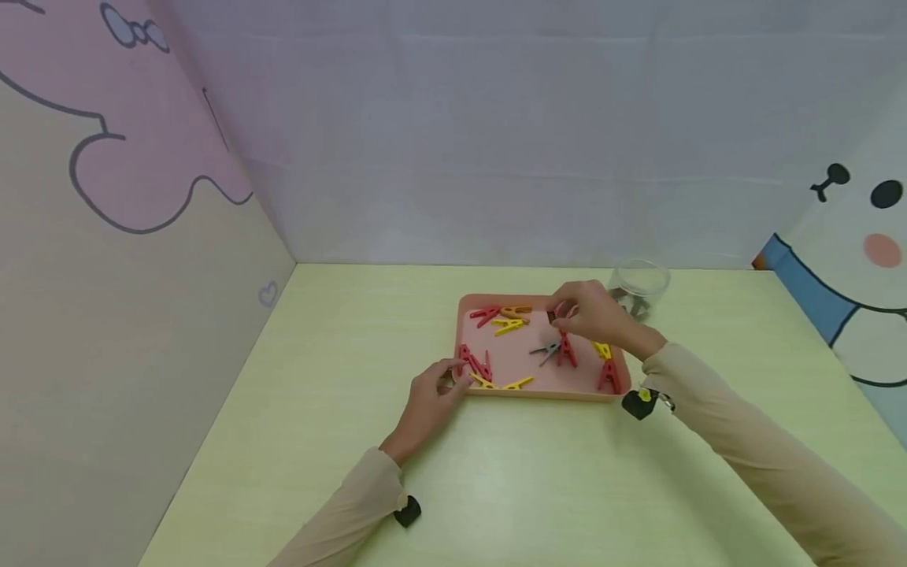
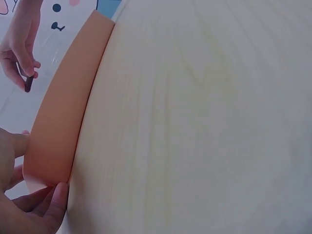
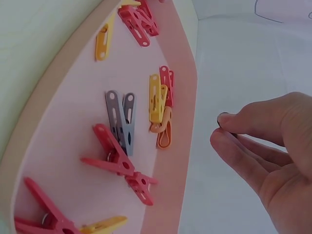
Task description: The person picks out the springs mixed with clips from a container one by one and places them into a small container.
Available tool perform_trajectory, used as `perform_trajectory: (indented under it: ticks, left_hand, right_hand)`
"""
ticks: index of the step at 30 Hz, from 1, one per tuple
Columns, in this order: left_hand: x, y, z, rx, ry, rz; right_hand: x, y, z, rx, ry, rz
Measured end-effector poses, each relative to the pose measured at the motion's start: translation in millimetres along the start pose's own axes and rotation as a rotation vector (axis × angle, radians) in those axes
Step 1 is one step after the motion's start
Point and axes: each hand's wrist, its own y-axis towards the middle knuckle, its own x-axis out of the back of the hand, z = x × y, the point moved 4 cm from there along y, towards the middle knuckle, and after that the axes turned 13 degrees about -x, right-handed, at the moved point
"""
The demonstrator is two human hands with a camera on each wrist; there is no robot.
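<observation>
A shallow pink tray (image 1: 506,346) lies on the table with several red, yellow, orange and grey clothespins in it. My left hand (image 1: 434,398) grips the tray's near left corner, its fingers and thumb on both sides of the wall in the left wrist view. Above the tray's far right part, my right hand (image 1: 598,315) pinches a small dark piece (image 2: 28,84) between thumb and fingertips. Its kind is too small to tell. Below that hand lie a grey clothespin (image 3: 122,117) and a red clothespin (image 3: 114,153), close against each other.
Behind the right hand stands a clear round jar (image 1: 641,283) holding several dark pieces. The pale table (image 1: 510,480) meets a grey back wall (image 1: 453,157). Painted walls stand at left and right.
</observation>
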Motion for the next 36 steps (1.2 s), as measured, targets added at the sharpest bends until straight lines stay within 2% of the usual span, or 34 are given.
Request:
perform_trajectory:
  ticks: [15, 24, 36]
  left_hand:
    - [0.0, -0.7, 0.4, 0.005, 0.003, -0.013]
    - [-0.5, -1.4, 2.5, 0.009, -0.005, -0.019]
    - [-1.2, -2.3, 0.7, -0.001, -0.010, -0.022]
  right_hand:
    - [29, -3, -13, 0.009, -0.020, -0.036]
    - [49, -8, -23, -0.083, -0.030, -0.058]
    - [74, -13, -44, -0.100, -0.045, -0.125]
